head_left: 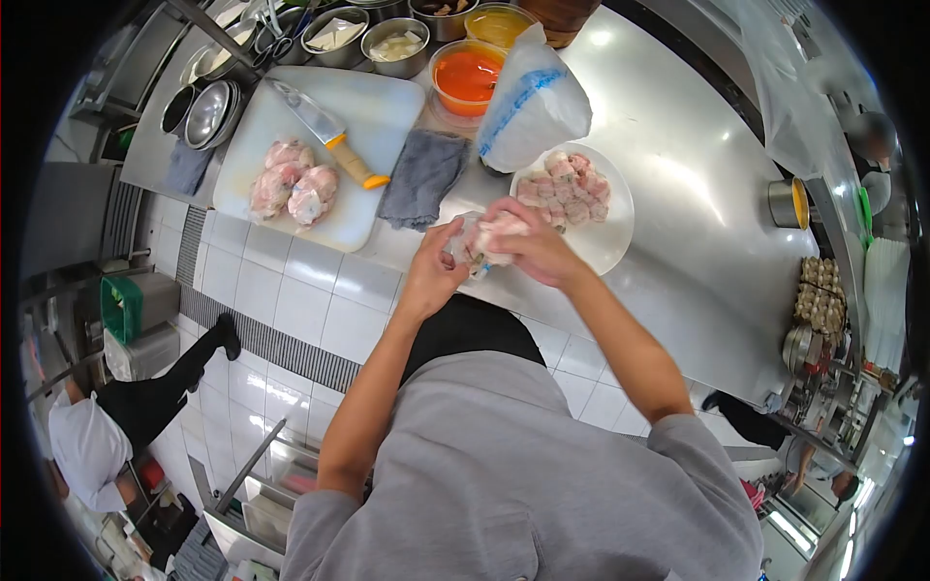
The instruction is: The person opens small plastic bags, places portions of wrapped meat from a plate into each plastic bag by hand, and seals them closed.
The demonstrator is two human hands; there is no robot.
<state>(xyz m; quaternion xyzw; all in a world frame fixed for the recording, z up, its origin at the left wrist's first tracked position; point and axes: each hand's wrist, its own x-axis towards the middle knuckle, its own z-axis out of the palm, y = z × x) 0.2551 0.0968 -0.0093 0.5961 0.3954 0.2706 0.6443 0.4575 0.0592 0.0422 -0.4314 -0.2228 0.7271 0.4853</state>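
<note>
Both my hands are at the counter's front edge, on a piece of pale meat in a clear plastic bag (484, 239). My left hand (433, 271) curls its fingers around the bag's left side. From the right, my right hand (539, 246) grips the pale meat. Just behind it, a white plate (620, 228) holds cut chunks of raw meat (572, 194). On the white cutting board (373, 102) to the left sit several bagged lumps of raw meat (291, 184) and a knife (325, 131) with a tan and orange handle. A folded grey cloth (423, 177) lies between board and plate.
Behind the cloth stand a tub of orange sauce (467, 77) and a large white plastic bag (538, 107). Metal bowls (395, 46) line the back, with stacked bowls (209, 114) at left. A metal can (788, 203) stands far right. Another person (92, 441) is at lower left.
</note>
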